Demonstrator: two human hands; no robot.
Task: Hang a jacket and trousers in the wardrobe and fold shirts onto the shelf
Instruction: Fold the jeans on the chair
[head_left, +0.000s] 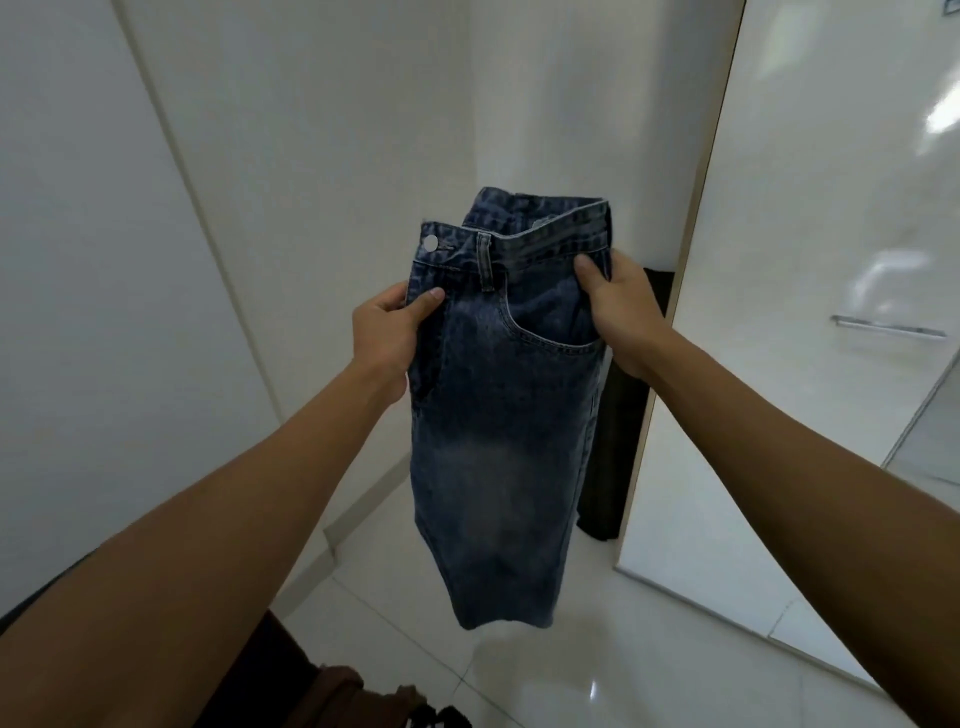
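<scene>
A pair of faded blue denim trousers hangs in the air in front of me, folded lengthwise, waistband up with a silver button at its left corner. My left hand pinches the left edge just below the waistband. My right hand grips the right side at the waistband, thumb on the front near the pocket. The hem dangles above the white tiled floor. A dark garment hangs behind the trousers, inside the open wardrobe.
A glossy white wardrobe door with a metal bar handle stands open on the right. White walls close in on the left and behind. Brown and dark clothing lies at the bottom edge near my feet.
</scene>
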